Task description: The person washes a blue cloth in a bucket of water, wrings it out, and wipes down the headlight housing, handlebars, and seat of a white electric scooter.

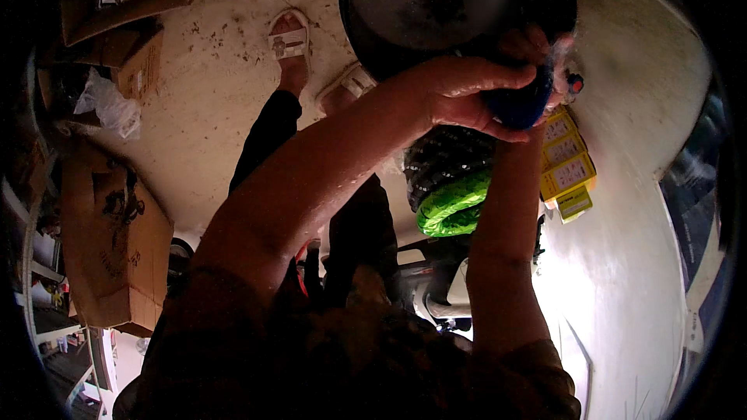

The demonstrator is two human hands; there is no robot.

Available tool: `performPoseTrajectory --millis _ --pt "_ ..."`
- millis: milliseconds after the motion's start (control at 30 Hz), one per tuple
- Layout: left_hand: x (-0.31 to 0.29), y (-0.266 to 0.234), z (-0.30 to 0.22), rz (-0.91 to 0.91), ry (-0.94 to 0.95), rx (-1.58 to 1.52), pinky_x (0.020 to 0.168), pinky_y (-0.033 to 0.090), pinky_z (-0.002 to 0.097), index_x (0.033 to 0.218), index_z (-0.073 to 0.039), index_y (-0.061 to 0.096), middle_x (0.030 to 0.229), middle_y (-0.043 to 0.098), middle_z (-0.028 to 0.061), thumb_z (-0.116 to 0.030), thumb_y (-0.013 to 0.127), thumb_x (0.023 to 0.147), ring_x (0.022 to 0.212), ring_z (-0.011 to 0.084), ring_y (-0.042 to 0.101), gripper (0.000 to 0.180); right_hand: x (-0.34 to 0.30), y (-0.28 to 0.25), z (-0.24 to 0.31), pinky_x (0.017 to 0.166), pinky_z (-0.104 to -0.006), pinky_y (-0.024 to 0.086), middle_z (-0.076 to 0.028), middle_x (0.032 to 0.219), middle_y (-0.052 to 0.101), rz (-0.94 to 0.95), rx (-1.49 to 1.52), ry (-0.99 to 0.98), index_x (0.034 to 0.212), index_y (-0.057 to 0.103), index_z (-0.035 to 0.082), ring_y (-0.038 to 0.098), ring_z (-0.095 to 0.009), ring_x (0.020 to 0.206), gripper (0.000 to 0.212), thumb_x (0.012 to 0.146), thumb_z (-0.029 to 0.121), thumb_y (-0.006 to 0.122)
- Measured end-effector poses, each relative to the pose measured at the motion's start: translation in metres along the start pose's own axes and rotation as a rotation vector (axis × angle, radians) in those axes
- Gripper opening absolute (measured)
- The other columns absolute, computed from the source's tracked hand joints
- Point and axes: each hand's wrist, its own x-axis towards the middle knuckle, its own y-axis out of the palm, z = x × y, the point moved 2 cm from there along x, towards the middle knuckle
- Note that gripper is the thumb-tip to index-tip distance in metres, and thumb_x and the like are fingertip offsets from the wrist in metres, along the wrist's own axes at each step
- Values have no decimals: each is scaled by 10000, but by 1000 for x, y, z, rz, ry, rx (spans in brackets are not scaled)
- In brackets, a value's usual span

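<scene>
Down by the knees, a green bundle (pixel 453 206) sits on the lap. Just past it, the left hand (pixel 467 93) and right hand (pixel 537 47) both grip a blue scrubber (pixel 517 105) against a big dark pan (pixel 436 0). Stained floor (pixel 218 70), boxes (pixel 117 241) lie beyond.

left arm: reaches up and rightward across the view, forearm bare
left hand (pixel 467 97): fingers curled, closed in a grip
right arm: raised straight
right hand (pixel 537 47): partly hidden, gripping
</scene>
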Motion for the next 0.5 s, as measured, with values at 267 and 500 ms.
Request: performPoseTrajectory --millis 267,500 --pt "13 -10 -5 -221 -203 944 767 513 378 1081 -100 634 933 644 65 -339 774 763 858 200 606 422 17 8 27 601 -250 395 22 716 442 -168 -426 166 862 537 118 416 -87 607 159 919 246 613" --pt "49 -29 5 -571 446 1882 769 532 395 1251 -103 542 952 639 179 -242 760 736 866 282 639 577 26 17 23 627 -300 426 -14 807 598 -576 -1980 -215 891 611 59 519 -154 694 190 929 231 541"
